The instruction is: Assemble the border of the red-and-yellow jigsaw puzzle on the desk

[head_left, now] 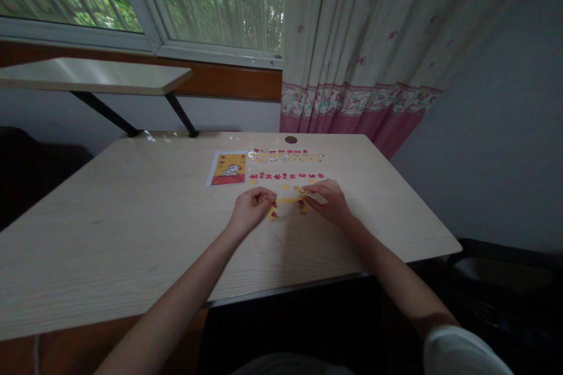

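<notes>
Fingers curled shut, the left hand pinches the nine o'clock end and the right hand the three o'clock end of a yellow strip of puzzle pieces, which lies crosswise on the table, with rows of loose pieces at twelve o'clock.

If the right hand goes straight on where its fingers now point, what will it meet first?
Probably the joined yellow and red puzzle pieces just left of the right hand; its fingertips seem to touch them already.
</notes>
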The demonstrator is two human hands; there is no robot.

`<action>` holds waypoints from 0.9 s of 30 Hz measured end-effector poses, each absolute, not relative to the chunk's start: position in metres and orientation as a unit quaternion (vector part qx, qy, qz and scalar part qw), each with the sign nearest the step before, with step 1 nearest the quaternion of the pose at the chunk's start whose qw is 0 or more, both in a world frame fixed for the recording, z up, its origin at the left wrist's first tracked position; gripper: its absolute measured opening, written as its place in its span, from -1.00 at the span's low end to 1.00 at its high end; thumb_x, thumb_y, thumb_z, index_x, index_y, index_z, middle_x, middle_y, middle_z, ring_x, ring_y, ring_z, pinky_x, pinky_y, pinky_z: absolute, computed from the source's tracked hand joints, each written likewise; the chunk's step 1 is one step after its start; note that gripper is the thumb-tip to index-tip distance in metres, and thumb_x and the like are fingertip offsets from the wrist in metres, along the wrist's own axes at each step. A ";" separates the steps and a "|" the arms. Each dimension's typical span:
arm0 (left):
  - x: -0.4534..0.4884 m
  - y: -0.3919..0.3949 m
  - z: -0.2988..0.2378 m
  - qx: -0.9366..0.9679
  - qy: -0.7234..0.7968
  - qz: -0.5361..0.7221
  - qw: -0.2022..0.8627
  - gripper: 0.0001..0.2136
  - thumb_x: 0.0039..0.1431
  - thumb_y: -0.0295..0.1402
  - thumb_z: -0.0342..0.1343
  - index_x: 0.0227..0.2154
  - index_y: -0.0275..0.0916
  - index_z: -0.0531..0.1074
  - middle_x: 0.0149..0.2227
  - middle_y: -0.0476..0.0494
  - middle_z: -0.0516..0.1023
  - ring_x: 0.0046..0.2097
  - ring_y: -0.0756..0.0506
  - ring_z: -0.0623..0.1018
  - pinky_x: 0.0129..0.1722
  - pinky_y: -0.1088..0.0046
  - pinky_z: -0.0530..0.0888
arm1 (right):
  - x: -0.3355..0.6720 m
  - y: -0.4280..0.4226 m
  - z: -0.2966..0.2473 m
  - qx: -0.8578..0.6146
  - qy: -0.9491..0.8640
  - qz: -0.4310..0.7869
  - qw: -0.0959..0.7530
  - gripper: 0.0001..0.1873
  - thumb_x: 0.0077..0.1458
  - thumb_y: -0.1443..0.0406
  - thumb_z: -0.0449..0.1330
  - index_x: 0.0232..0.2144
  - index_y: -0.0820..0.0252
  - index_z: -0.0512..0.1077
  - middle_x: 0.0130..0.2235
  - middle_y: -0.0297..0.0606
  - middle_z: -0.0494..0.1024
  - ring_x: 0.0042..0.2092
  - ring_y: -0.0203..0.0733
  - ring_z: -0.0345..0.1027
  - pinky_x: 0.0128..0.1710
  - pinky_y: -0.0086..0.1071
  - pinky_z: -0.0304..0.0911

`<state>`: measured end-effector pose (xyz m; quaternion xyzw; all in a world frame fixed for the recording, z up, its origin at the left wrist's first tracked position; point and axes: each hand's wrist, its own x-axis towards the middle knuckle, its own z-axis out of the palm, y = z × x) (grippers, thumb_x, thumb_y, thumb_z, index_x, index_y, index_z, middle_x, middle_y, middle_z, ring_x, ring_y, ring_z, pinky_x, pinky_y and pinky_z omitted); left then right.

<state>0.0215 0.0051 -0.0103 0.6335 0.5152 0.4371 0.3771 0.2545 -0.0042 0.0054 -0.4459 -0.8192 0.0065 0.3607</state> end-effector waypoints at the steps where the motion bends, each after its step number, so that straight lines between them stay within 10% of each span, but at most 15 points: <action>1: 0.018 0.005 -0.011 0.654 0.521 0.428 0.343 -0.86 -0.04 -0.36 0.08 -0.45 -0.27 0.51 -0.51 -0.07 0.52 -0.49 0.00 0.41 -0.48 0.51 0.32 | 0.257 -0.004 0.007 -0.448 -0.816 0.009 0.365 -0.76 0.11 0.13 0.14 -0.23 0.08 0.48 -0.27 -0.22 0.55 -0.22 -0.17 0.36 -0.16 -0.28 0.14; 27: 0.039 -0.022 -0.009 0.930 0.300 0.191 0.093 -0.74 0.19 -0.34 -0.01 -0.08 -0.14 0.43 -0.09 -0.24 0.33 -0.07 -0.19 0.32 -0.07 0.23 0.31 | 0.277 0.002 0.000 -0.387 -0.882 0.172 0.205 -0.83 0.06 0.23 0.18 -0.31 0.19 0.47 -0.42 -0.31 0.45 -0.36 -0.29 0.28 -0.31 -0.41 0.17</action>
